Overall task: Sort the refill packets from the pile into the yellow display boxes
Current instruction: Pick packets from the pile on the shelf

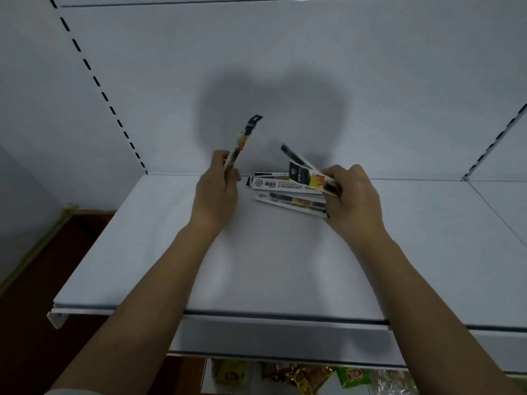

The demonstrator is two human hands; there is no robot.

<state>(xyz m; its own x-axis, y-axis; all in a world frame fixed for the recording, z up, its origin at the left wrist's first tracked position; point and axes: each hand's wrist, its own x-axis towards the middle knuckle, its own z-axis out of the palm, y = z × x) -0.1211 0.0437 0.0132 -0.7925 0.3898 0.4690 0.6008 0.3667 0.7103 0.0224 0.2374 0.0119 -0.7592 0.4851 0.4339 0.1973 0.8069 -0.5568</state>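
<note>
The left hand grips one refill packet by its lower end, fingers curled around it, so it stands nearly upright above the white shelf. The right hand pinches a fanned bunch of packets at their right ends, fingers clamped on them. Two more packets lie flat on the shelf between the hands. Colourful snack bags show on the shelf below.

Refill packets on shelf, between left hand and right hand.
</note>
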